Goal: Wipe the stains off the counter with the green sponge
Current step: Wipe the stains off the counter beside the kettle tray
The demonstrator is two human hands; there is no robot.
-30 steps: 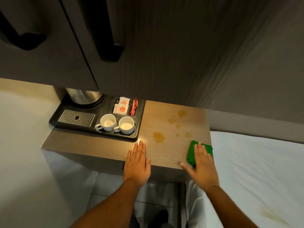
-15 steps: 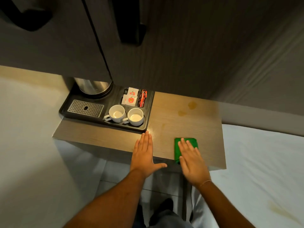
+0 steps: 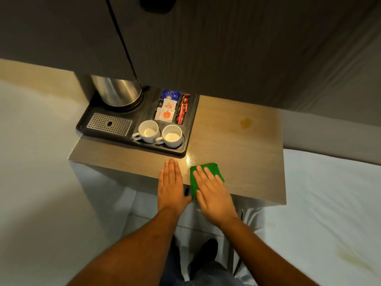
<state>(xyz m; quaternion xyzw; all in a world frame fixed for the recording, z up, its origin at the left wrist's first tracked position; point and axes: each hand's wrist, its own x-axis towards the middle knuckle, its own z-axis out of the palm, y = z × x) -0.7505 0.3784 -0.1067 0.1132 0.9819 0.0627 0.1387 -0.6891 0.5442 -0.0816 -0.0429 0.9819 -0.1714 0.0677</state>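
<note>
- Green sponge [image 3: 206,172], a flat square pad, is lying at the front edge of the pale wood-grain counter [image 3: 237,153], just right of the black plastic tray [image 3: 142,143] holding two white ceramic cups [image 3: 160,134].
- Left hand [image 3: 171,186] is resting flat and open on the counter beside the sponge, gripping nothing; keeping it planted is steadying the body.
- Right hand [image 3: 212,193] is pressing flat on the sponge with fingers spread, not curled around it; even palm pressure is helping the whole pad scrub.
- One round yellowish stain [image 3: 245,122] is showing well behind the sponge; pushing forward and right, clear of the tray, is probably the best stroke.
</note>
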